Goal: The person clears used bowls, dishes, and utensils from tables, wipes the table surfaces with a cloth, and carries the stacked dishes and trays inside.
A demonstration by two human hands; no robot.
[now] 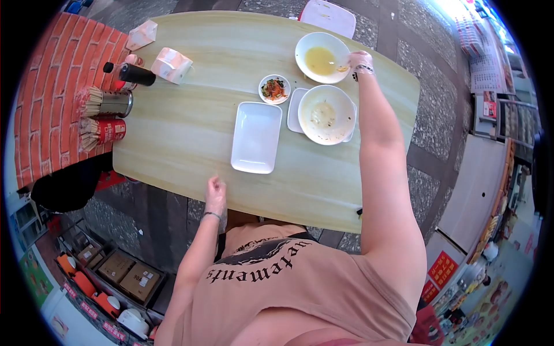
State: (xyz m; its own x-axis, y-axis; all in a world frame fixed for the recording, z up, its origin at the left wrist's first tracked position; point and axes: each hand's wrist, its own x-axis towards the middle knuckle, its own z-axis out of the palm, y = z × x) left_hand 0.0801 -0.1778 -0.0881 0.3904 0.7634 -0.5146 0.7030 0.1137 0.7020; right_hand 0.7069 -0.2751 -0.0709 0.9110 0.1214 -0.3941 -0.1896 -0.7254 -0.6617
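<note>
A white bowl of yellow liquid (321, 60) sits near the table's far edge. My right hand (360, 60), in a clear glove, is closed at its right rim, with a small orange-brown bit by the fingertips. My left hand (215, 195), also gloved, hovers at the near table edge, fingers curled with nothing visible in them. Nearer to me than the first bowl, a second white bowl (327, 115) holds a little liquid and scraps, resting partly over a white dish (294, 111). An empty white rectangular plate (256, 138) lies left of it, below a small dish of vegetables (274, 89).
At the left of the table (173, 127) stand a dark bottle (137, 74), two chopstick holders (115, 104) and tissue packs (172, 65), beside a brick-patterned wall (52, 92). A pale pink stool (328, 18) stands beyond the far edge.
</note>
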